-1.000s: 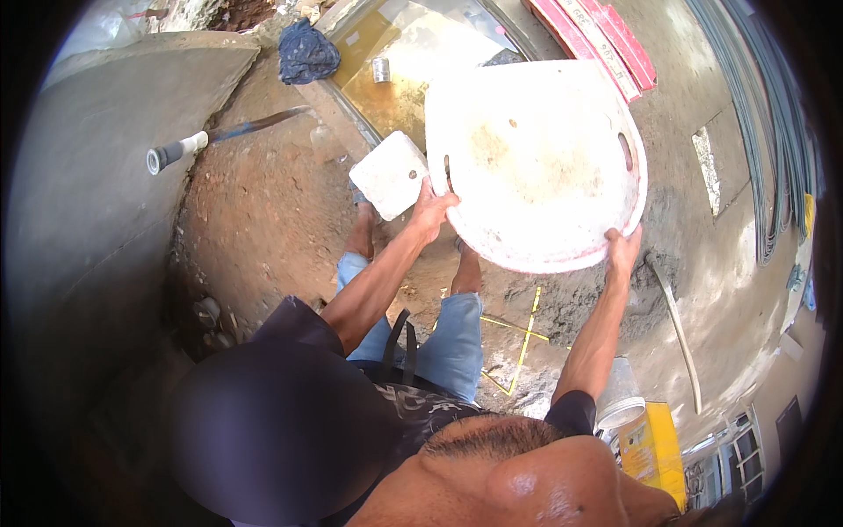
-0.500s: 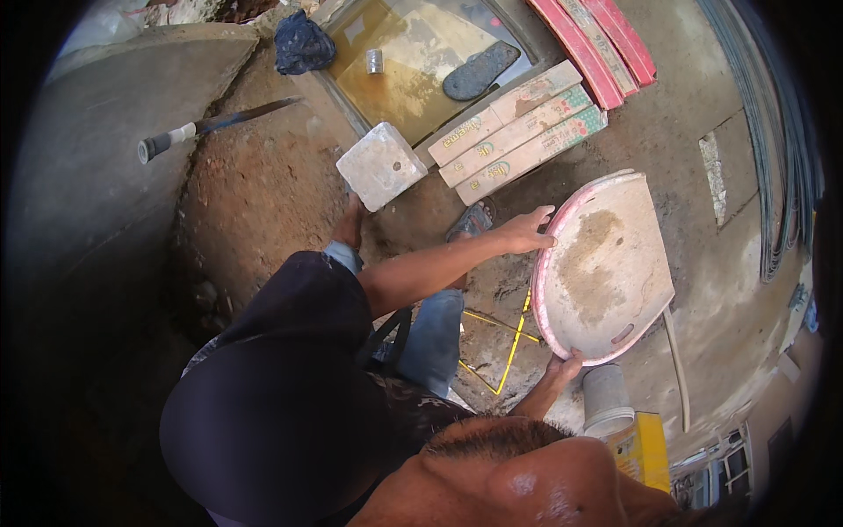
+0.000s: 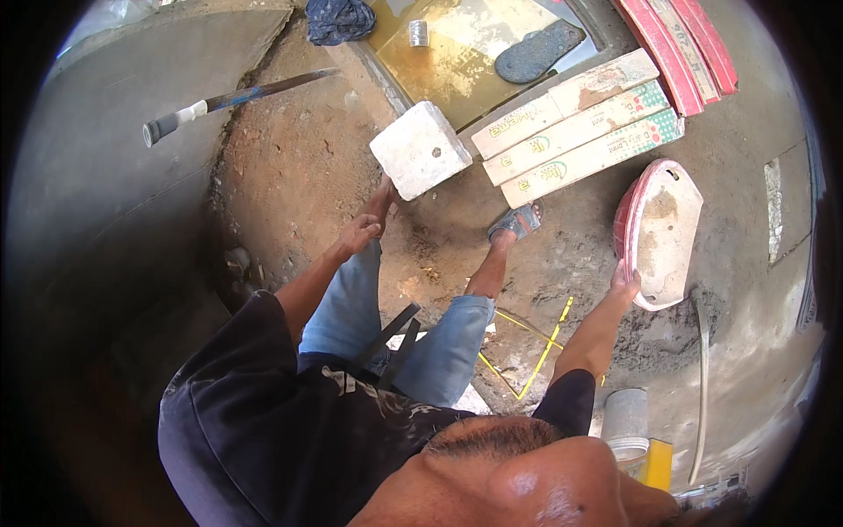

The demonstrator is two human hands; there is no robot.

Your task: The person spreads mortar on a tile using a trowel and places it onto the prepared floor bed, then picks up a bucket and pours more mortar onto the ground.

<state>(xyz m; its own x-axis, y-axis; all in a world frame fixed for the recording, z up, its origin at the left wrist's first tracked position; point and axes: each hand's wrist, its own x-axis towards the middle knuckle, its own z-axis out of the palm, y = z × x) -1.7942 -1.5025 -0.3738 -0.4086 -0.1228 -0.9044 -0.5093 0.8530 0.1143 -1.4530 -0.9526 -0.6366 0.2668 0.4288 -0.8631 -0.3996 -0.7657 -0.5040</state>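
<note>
My right hand grips the near end of a red-rimmed mortar pan, whose pale inside is caked with dried mortar. The pan is tilted, its slotted far end pointing away from me. Beside it, a patch of wet grey mortar lies on the ground, and one end of a long pale tool handle reaches into that patch. Close to my left knee, my left hand hangs with its fingers loosely bent and nothing visible in them. A pale square block with a small dark hole stands just beyond it.
Long tile boxes lie ahead, with red boxes behind them. A water-filled pit holds a dark sandal and a can. A grey bucket stands near right; a pipe lies left. Yellow strips mark the ground.
My left hand has let go of the mortar pan and moved back to my left knee. The pan has turned and narrowed in view, held now by my right hand alone.
</note>
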